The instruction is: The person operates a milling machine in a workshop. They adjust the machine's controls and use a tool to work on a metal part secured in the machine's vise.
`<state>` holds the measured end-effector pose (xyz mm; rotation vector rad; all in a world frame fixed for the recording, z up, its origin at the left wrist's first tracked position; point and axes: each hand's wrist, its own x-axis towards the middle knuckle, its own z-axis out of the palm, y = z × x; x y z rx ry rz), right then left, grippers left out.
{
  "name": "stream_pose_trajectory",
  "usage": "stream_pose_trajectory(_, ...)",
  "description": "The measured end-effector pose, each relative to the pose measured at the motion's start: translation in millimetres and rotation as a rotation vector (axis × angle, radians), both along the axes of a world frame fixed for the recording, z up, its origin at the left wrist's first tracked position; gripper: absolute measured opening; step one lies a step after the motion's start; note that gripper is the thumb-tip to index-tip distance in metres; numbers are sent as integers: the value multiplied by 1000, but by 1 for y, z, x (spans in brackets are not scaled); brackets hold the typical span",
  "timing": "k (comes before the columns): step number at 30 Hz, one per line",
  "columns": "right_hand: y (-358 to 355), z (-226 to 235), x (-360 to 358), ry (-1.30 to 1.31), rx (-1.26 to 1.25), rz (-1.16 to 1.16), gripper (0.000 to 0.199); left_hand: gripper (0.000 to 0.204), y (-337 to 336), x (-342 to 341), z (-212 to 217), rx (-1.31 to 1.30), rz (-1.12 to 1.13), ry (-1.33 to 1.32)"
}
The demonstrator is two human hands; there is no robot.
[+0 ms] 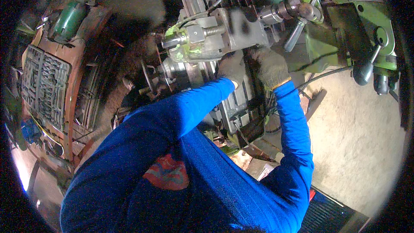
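Observation:
Both my hands, in dark work gloves, are up against the near side of a heavy machine vise (241, 30) on a machine tool. My left hand (232, 67) is at the lower edge of its grey block, over the slotted metal table (236, 97). Just to the right, my right hand (272, 67) is by the block's right corner. The fingers of both hands are turned away and lost in shadow, so their grip does not show. A thick screw (213, 30) sits at the vise's left part, beside green-painted metal.
A chuck (272, 14) and a lever handle (295, 34) stand close on the right. Another ball-ended lever (364, 71) hangs at far right. On the left, a bench holds a socket tool set (47, 84) and a green cylindrical motor-like unit (68, 20).

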<state>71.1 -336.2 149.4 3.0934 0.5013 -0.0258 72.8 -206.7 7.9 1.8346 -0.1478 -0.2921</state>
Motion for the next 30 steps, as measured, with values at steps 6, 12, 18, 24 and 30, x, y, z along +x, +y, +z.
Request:
stream_pose_trajectory(6,15,-1,0,74,-136,-205,34,39,-5,-2,-20,-44,71,-111)
stream_pose_trajectory(12,27,1,3,92,-89,-279,31,48,-5,1,-20,-4,-23,-24)
stream_pose_trajectory(18,16,5,-2,168,-259,-116,33,53,-5,1,-13,57,-23,10)
stream_pose_trajectory(24,30,-7,15,173,-118,-439,34,53,-6,-1,-20,48,21,-102)
stream_pose_trajectory(30,18,15,1,138,64,-256,43,42,-2,2,-6,-6,-42,37)
